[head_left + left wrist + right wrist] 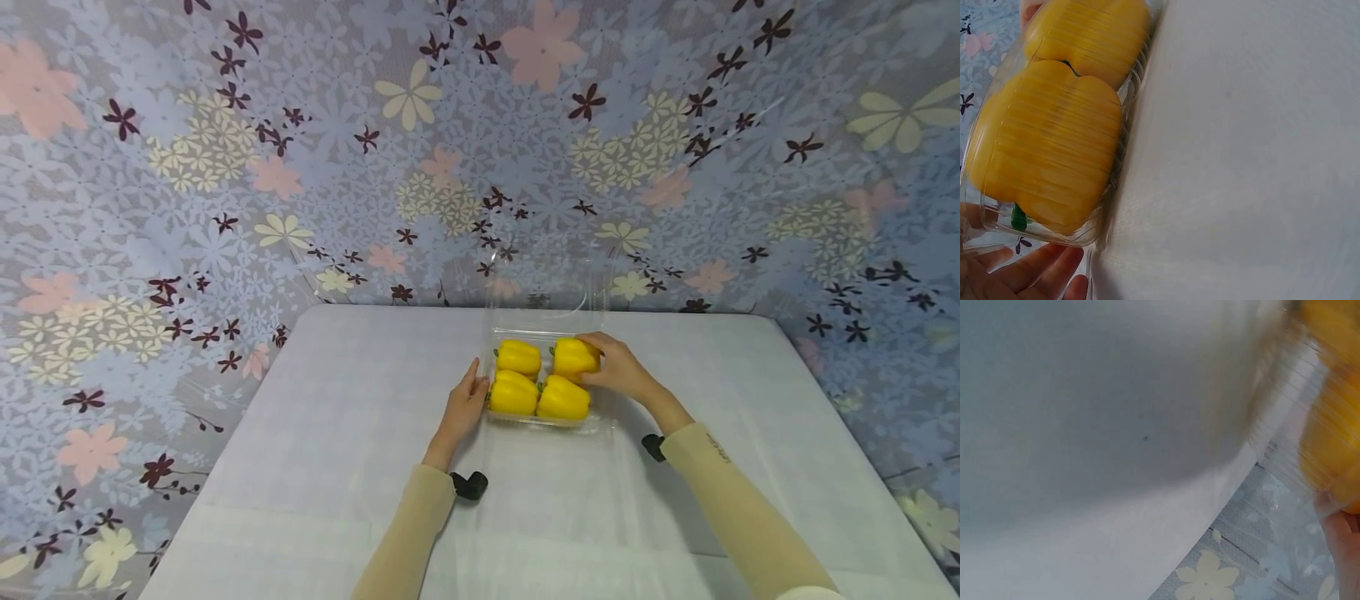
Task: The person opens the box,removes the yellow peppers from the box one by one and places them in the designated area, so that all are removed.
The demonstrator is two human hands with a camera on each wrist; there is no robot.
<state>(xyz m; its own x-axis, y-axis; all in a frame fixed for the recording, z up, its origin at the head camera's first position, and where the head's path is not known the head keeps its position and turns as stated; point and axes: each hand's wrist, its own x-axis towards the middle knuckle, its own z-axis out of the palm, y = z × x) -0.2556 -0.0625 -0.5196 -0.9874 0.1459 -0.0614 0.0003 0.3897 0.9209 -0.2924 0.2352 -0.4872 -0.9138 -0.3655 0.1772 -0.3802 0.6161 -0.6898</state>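
the left hand (463, 407), outstretched, touched the left edge of the clear container (551, 423), seemingly steadying it; the right hand (624, 368) gripped the far-right corner's yellow pepper (574, 357).

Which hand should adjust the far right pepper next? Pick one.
Probably the right hand: it holds that pepper, while the left hand is at the opposite side of the box.

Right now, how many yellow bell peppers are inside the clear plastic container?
4, all inside the container: the far-left pepper, the far-right pepper held by the right hand, the near-left pepper and the near-right pepper. None appears hidden.
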